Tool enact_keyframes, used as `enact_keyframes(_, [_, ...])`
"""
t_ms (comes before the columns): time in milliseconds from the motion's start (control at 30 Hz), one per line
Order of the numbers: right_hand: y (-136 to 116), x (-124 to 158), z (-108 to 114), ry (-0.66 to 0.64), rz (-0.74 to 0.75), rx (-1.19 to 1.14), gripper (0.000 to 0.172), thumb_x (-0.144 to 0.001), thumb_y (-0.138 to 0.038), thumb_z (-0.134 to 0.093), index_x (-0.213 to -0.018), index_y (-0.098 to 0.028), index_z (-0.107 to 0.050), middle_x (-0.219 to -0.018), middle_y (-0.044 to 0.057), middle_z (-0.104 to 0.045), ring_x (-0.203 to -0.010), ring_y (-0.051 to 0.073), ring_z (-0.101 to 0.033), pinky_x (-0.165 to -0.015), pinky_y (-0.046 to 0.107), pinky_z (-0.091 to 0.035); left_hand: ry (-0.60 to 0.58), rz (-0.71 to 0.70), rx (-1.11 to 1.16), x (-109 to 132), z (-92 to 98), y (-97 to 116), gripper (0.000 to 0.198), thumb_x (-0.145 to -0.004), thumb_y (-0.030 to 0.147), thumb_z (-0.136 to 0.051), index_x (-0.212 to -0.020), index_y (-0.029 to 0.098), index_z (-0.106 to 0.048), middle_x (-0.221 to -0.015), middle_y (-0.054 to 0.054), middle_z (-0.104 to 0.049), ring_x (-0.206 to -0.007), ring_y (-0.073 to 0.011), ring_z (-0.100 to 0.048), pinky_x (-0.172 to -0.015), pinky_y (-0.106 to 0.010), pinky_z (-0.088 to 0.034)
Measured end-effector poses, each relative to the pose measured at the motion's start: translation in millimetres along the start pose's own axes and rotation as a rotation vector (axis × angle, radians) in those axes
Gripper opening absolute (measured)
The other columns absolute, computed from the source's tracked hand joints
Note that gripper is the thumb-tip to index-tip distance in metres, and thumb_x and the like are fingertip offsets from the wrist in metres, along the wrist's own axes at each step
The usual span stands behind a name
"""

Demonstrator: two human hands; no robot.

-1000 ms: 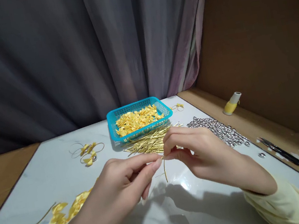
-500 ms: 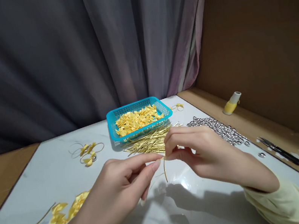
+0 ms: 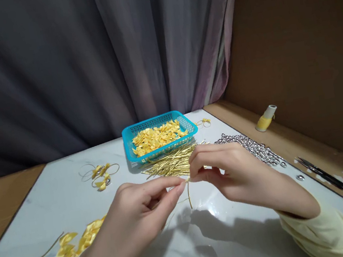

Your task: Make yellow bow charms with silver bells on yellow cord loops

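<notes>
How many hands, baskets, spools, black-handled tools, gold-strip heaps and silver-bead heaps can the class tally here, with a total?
Left hand and right hand: 2
Blue basket: 1
Yellow-wound spool: 1
Black-handled tool: 1
Gold-strip heap: 1
Silver-bead heap: 1
Total: 7

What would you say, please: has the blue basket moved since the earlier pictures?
No: the blue basket shows no visible shift either way, judged against the curtain behind it.
</notes>
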State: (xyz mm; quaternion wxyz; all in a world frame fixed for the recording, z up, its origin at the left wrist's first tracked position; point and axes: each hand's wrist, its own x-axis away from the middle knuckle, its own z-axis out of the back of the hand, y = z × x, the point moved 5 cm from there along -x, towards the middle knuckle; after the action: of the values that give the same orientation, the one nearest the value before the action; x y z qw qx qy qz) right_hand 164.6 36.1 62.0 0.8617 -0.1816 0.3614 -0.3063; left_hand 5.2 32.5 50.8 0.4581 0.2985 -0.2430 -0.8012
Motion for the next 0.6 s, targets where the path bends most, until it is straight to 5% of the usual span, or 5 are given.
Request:
enact_keyframes(333, [0.4, -1.0, -0.5, -0.008, -0.010, -0.009, 0.024, -0.073, 0.007, -0.045, -0.075, -0.014, -0.057, -0.077, 0.001, -0.060, -0.068, 0.009, -0.053, -0.060, 0.018, -0.037, -0.127, 0.071, -0.002, -1.0, -5.1, -2.5, 0.033, -0.087, 0.029, -0.048, -0.106, 0.015, -0.071, -0.047, 0.010, -0.025, -0.040, -0.0061, -0.022, -0.038, -0.017, -0.019])
enact_keyframes(600, [0.7, -0.8, 0.0, -0.020, -0.018, -0.008, 0.024, -0.074, 0.007, -0.045, -0.076, -0.015, -0.057, -0.078, 0.001, -0.061, -0.069, 0.010, -0.054, -0.060, 0.019, -0.037, -0.086, 0.092, -0.027, -4.6, -0.6, 2.3, 0.025, -0.079, 0.034, -0.060, -0.099, 0.023, -0.073, -0.058, 0.005, -0.066, -0.056, -0.0112, -0.059, -0.059, -0.021, -0.044])
